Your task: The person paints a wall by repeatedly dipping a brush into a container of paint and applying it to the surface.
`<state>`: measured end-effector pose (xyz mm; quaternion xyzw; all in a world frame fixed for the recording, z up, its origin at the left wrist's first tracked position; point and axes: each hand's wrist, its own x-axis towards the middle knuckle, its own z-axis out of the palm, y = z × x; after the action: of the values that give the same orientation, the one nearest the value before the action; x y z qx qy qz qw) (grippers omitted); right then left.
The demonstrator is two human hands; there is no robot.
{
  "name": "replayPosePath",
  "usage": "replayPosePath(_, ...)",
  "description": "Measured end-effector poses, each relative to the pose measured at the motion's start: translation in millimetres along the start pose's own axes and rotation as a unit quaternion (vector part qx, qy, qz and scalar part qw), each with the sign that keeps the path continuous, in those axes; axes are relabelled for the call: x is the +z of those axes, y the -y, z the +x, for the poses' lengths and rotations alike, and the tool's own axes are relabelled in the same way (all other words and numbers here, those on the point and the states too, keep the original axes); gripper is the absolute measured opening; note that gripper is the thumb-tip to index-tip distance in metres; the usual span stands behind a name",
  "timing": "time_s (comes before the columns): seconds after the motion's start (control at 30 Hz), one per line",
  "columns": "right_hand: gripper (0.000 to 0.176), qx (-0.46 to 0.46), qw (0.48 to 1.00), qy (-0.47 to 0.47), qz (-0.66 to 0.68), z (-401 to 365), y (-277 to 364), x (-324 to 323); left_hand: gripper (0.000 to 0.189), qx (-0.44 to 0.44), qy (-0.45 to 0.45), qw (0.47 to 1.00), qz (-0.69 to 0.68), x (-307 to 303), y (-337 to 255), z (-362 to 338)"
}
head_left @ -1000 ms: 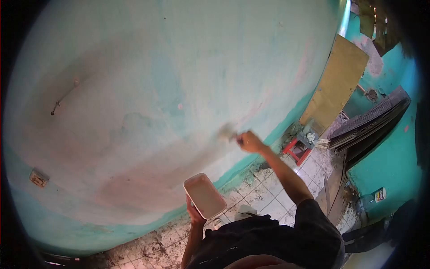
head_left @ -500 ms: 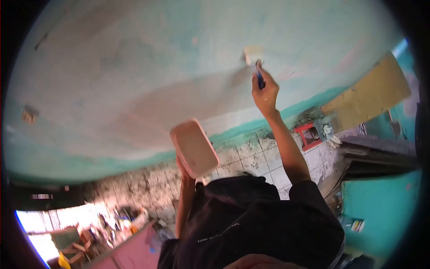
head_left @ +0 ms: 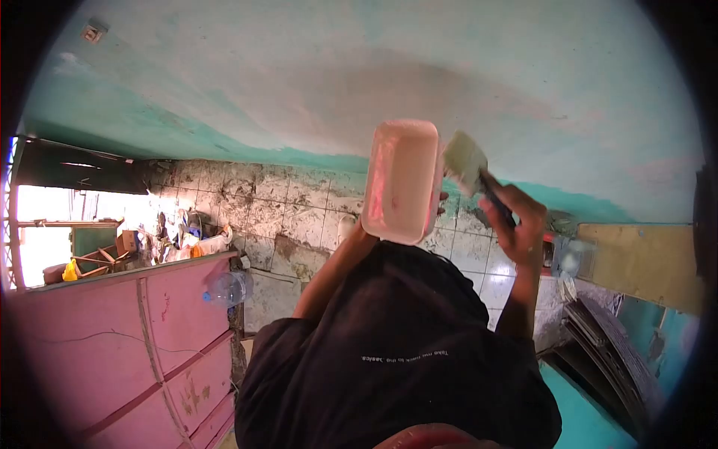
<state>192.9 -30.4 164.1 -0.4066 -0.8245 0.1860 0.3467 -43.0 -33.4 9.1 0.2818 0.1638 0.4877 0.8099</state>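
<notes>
My left hand (head_left: 364, 235) is wrapped under and around a pink-white rectangular plastic container (head_left: 380, 176), whose open top faces me. A pale wet layer and pink smears show inside it. Fingertips show at its right side; most of the hand is hidden behind it. In my right hand (head_left: 526, 223) is a paintbrush (head_left: 465, 161) with a dark handle, closed in my fingers. Its wide, pale-coated bristles are just right of the container, in front of the wall (head_left: 299, 90), which has whitish paint over turquoise.
Dirty floor tiles (head_left: 307, 213) run along the wall's foot. A pink panelled surface (head_left: 97, 337) and a clear plastic bottle (head_left: 228, 289) are at left, with clutter beyond. A tan board (head_left: 643, 262) and dark stacked sheets (head_left: 606, 359) stand at right. A wall socket (head_left: 93, 32) is at upper left.
My right hand has brought the paintbrush down from the wall to beside the container. The container sits higher and farther right in view, and the view has turned and tilted lower.
</notes>
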Motion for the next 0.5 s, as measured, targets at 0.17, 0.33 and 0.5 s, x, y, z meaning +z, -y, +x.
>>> replayPosePath(0.17, 0.043, -0.003, 0.996, 0.089, 0.031, -31, 4, -38, 0.050, 0.074, -0.052, 0.987, -0.135, 16, 52, 9)
replayPosePath(0.33, 0.030, 0.065, 0.964, 0.252, -0.049, -74, -7, -61, 0.063, -0.006, -0.111, 0.985, -0.128, 48, 88, 14)
replayPosePath(0.5, 0.036, 0.063, 0.964, 0.254, -0.045, -106, -17, -55, 0.062, -0.019, -0.095, 0.987, -0.127, 63, 125, 14)
